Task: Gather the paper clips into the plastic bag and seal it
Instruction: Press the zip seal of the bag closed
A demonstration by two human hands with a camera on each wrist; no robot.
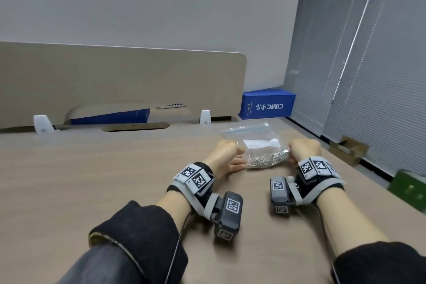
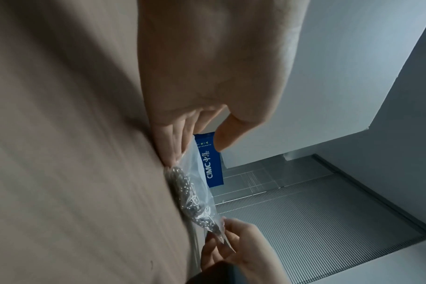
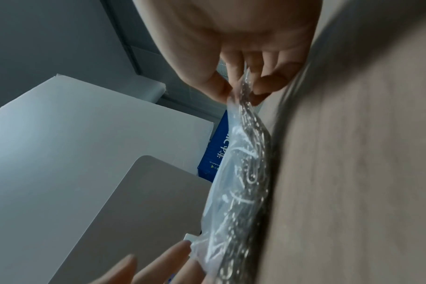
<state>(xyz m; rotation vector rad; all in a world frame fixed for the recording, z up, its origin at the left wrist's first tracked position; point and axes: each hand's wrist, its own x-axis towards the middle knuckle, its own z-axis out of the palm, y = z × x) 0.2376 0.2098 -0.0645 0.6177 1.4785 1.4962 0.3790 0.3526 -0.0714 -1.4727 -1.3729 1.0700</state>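
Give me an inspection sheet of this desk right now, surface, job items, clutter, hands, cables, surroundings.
Surface: wood-grain desk, beige divider panel along its far edge.
Job's things: clear plastic bag lying on the desk, paper clips heaped inside; whether the blue zip strip is sealed cannot be told.
Clutter: nothing seen loose on the desk near the bag.
Grippers: left hand touches the bag's left side, fingers fairly straight; right hand pinches its right edge.
Cables: black cable trailing from the left wrist camera.
Surroundings: blue CIMC box, window blinds, cardboard box.
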